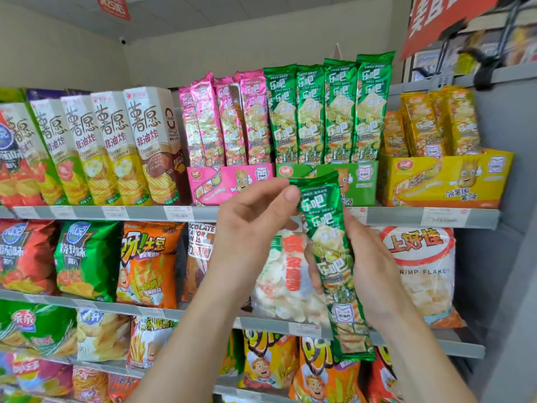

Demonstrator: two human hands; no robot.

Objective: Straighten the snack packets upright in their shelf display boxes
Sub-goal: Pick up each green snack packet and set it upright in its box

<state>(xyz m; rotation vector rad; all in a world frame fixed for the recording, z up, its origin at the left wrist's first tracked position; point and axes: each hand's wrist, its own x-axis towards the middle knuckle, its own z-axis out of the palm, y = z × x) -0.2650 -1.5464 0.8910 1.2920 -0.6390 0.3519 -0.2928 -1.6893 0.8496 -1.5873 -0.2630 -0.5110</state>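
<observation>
A long green foil snack packet (331,257) is out of its box, held in the air in front of the shelves between both hands. It tilts, its top seal leaning left and its bottom seal lower and to the right. Its top end overlaps the front of the green cardboard display box (366,193) on the upper shelf.

The left hand (252,213) is at the packet's upper left corner, where thumb and forefinger close narrowly and pinch the top edge; the other fingers curl loosely behind them. The right hand (372,269) lies behind the middle of the packet, palm on its right side, fingers wrapped round the back so that their tips show at the packet's left edge.

In the green box four matching green packets (328,112) stand upright in a row, touching one another. Just left, the pink cardboard display box (229,181) holds pink foil packets (223,120) that lean a little and overlap. To the right, the yellow cardboard display box (444,178) holds yellow foil packets (430,123). All three boxes sit on the grey metal shelf rail (116,212) beside tall white crisp cartons (116,141)
</observation>
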